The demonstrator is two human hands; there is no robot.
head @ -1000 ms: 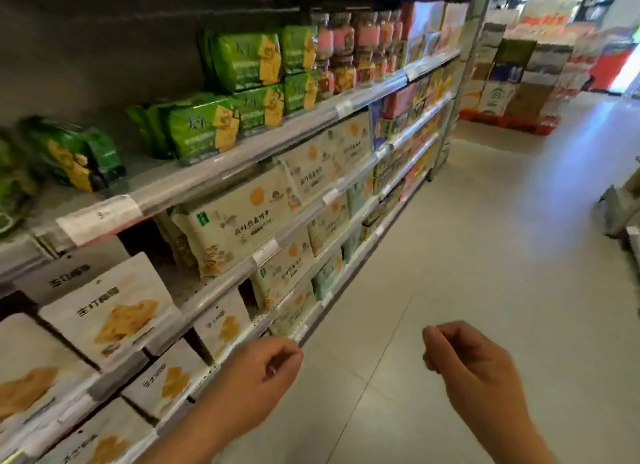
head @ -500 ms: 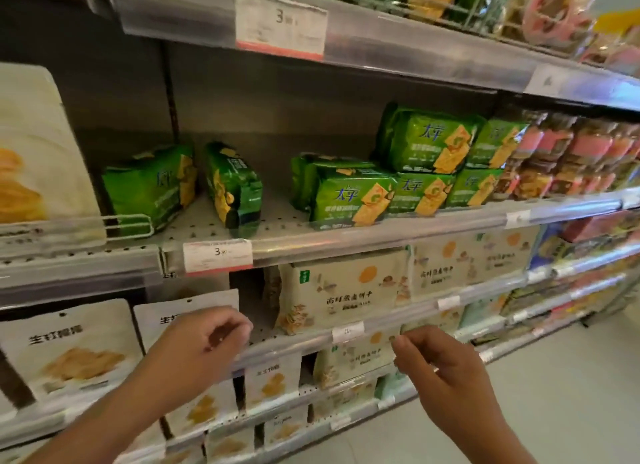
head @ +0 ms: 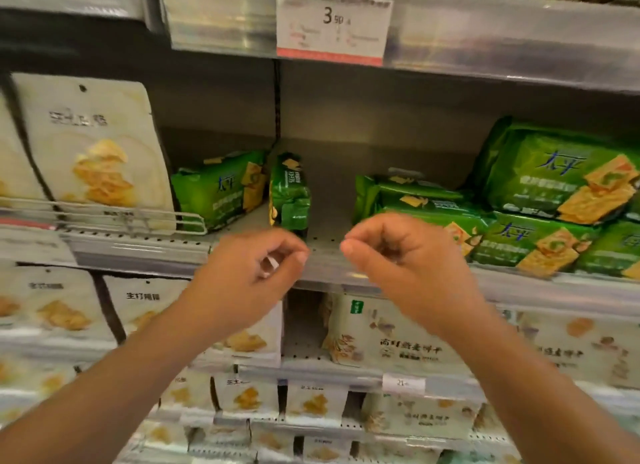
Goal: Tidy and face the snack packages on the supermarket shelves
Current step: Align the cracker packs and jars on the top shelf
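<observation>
On the middle shelf [head: 325,236], a green cracker pack [head: 290,193] stands on its narrow side, turned end-on. Left of it another green pack [head: 221,188] leans face-out against a wire divider [head: 188,217]. To the right, green packs [head: 419,200] lie flat in a stack, and a bigger pile [head: 561,176] faces forward. My left hand [head: 249,273] and my right hand [head: 398,259] are raised side by side in front of the shelf edge, just below the end-on pack. Both have curled fingers and hold nothing. Neither touches a pack.
White cracker bags [head: 93,145] stand behind the wire divider at left. A price tag [head: 334,27] hangs on the shelf above. Lower shelves hold white bags [head: 142,304] and beige oat-biscuit packs [head: 394,339]. A gap of bare shelf lies between the end-on pack and the flat stack.
The view swung from the aisle to face the shelves and moved closer. Both hands rose from waist height to the middle shelf's edge, fingers still curled.
</observation>
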